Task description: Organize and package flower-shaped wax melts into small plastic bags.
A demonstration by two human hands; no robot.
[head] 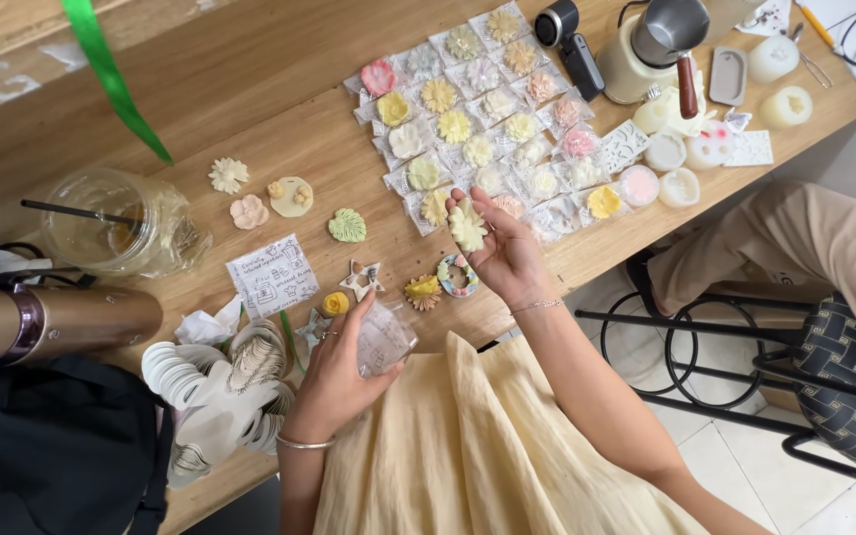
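Right hand (502,253) at frame centre pinching 1 pale yellow leaf-shaped piece (467,227), long axis pointing to upper frame, left hand (334,381) gripping 1 clear bag (384,338), 1 bracelet each wrist

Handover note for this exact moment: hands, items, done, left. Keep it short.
Left hand: holds a small clear plastic sleeve, apparently empty.
Right hand: holds a pale yellow flower-shaped wax piece, unbagged.
Done: rows of bagged flower pieces lie on the wooden table.
Left: loose pieces, such as the green leaf piece and yellow rose piece, remain unbagged.
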